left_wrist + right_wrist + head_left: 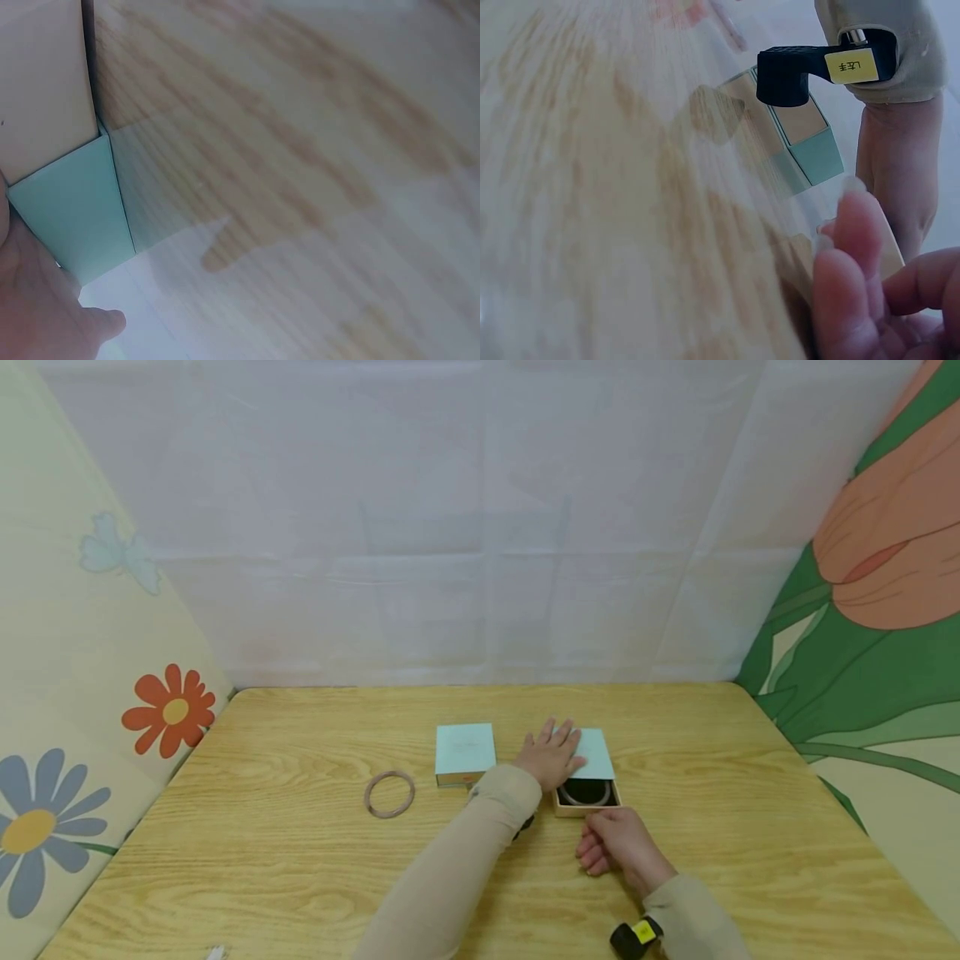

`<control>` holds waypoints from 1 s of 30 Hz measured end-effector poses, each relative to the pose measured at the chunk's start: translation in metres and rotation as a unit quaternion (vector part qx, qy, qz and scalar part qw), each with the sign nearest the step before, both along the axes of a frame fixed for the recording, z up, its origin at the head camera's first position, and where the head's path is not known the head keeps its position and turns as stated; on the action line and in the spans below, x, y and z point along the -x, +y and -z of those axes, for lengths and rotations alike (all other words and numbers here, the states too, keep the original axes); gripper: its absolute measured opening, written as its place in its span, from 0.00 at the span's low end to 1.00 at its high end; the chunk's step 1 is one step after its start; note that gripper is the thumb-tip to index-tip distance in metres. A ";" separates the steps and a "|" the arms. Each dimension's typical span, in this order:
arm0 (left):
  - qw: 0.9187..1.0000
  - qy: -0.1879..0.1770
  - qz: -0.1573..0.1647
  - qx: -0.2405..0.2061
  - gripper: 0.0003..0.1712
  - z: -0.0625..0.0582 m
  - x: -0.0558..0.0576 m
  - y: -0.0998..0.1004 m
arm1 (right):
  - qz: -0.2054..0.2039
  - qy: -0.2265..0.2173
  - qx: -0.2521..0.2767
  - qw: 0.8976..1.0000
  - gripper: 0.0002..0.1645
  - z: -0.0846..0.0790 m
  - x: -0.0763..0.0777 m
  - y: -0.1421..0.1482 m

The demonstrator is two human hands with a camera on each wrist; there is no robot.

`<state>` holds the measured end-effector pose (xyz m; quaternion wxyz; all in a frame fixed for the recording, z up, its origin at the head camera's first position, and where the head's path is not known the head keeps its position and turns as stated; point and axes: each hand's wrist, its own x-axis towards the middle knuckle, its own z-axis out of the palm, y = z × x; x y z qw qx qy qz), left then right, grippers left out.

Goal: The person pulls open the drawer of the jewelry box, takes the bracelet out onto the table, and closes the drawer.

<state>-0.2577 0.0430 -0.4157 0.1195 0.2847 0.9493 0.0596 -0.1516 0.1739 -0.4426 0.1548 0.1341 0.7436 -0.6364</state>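
Note:
On the wooden table stands a pale-blue box (597, 752), its beige inner drawer (570, 811) pulled partly out toward me. A ring-shaped bangle (586, 802) lies inside on dark lining, its far part hidden under the sleeve. My left hand (551, 758) rests with straight, spread fingers on the left of the box top. At the drawer's front edge, my right hand (617, 845) pinches it between thumb and finger, the other fingers curled. In the right wrist view, the fingers (847, 300) show close beside the beige drawer's edge.
A second pale-blue box (465, 750) stands left of my left hand. Farther left lies a brownish bangle (389, 794) on the wooden table (262, 827). A small white object (216, 952) shows at the near edge. A white sheet (480, 527) hangs behind the table.

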 end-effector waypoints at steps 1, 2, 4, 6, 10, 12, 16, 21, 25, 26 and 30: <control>1.000 0.000 0.000 -0.001 0.34 -0.001 -0.001 0.000 | -0.003 0.002 0.001 1.000 0.17 0.001 0.000 0.001; 1.000 0.000 0.000 -0.001 0.34 -0.001 -0.001 0.000 | -0.003 0.001 0.002 1.000 0.17 0.001 0.000 0.001; 1.000 -0.001 -0.001 0.000 0.34 -0.001 -0.001 0.000 | -0.006 0.001 0.003 1.000 0.17 0.001 0.000 0.001; 1.000 -0.005 -0.004 0.000 0.34 0.001 0.001 0.000 | -0.007 0.000 0.002 1.000 0.17 0.001 0.000 0.001; 1.000 -0.007 -0.007 0.001 0.34 0.005 0.003 0.002 | -0.006 -0.001 -0.003 1.000 0.17 -0.001 -0.002 0.000; 1.000 -0.002 -0.007 0.001 0.34 0.005 0.002 0.002 | -0.003 -0.002 -0.006 1.000 0.17 -0.002 -0.002 0.000; 1.000 0.005 -0.004 0.004 0.34 0.002 0.001 0.001 | 0.001 -0.004 -0.010 1.000 0.17 -0.003 -0.003 -0.001; 1.000 0.005 -0.003 0.006 0.33 -0.001 -0.001 0.001 | 0.004 -0.006 -0.010 1.000 0.18 -0.003 -0.004 -0.001; 1.000 0.006 -0.002 0.002 0.33 0.000 0.000 0.000 | 0.007 -0.011 -0.011 1.000 0.18 -0.003 -0.005 -0.001; 1.000 0.005 -0.002 0.001 0.33 0.000 0.000 0.000 | 0.008 -0.012 -0.011 1.000 0.18 -0.003 -0.005 -0.002; 1.000 0.004 -0.003 -0.003 0.33 0.000 0.000 0.000 | 0.012 -0.015 -0.015 1.000 0.18 -0.003 -0.006 -0.002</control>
